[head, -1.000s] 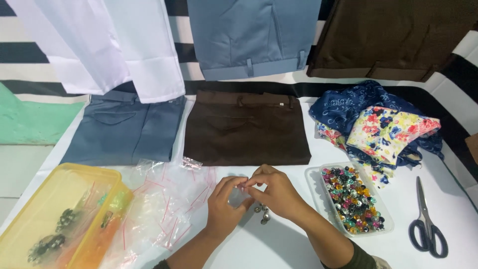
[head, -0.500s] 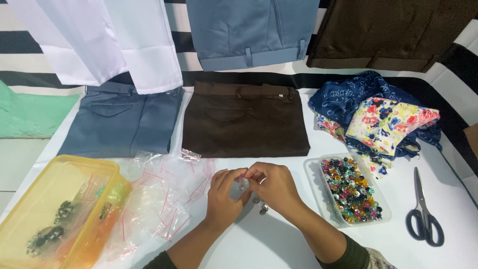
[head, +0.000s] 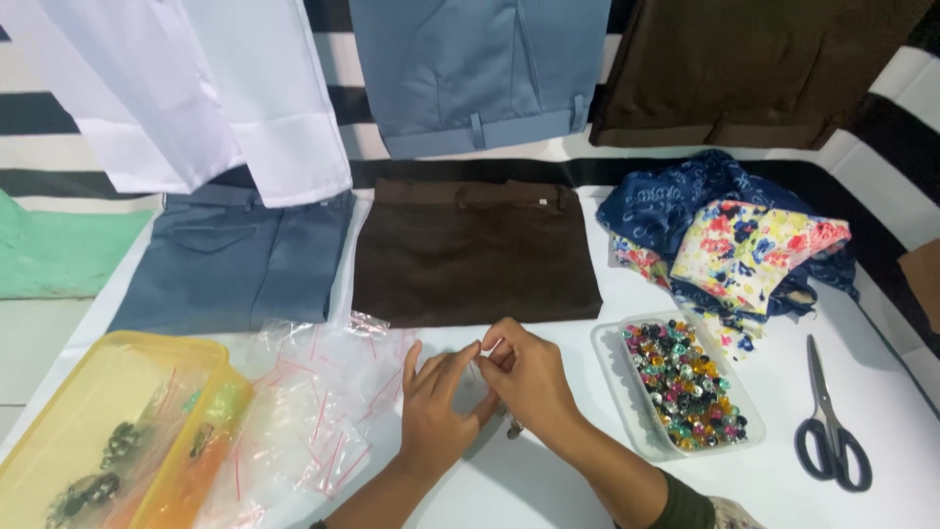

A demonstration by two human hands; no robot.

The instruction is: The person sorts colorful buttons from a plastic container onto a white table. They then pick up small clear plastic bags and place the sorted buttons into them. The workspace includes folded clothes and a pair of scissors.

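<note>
Fingers of both the left hand [head: 436,407] and right hand [head: 529,377] pinch one small clear bag [head: 477,377] between them.

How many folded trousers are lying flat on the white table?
2. The folded grey-blue trousers lie left of centre; the folded dark brown trousers lie beside them, just beyond the hands. Other garments hang behind, not on the table.

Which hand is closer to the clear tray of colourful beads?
The right hand. It lies just left of the bead tray, a short gap away. The left hand lies further left, beyond the right hand, beside the small clear bags.
</note>
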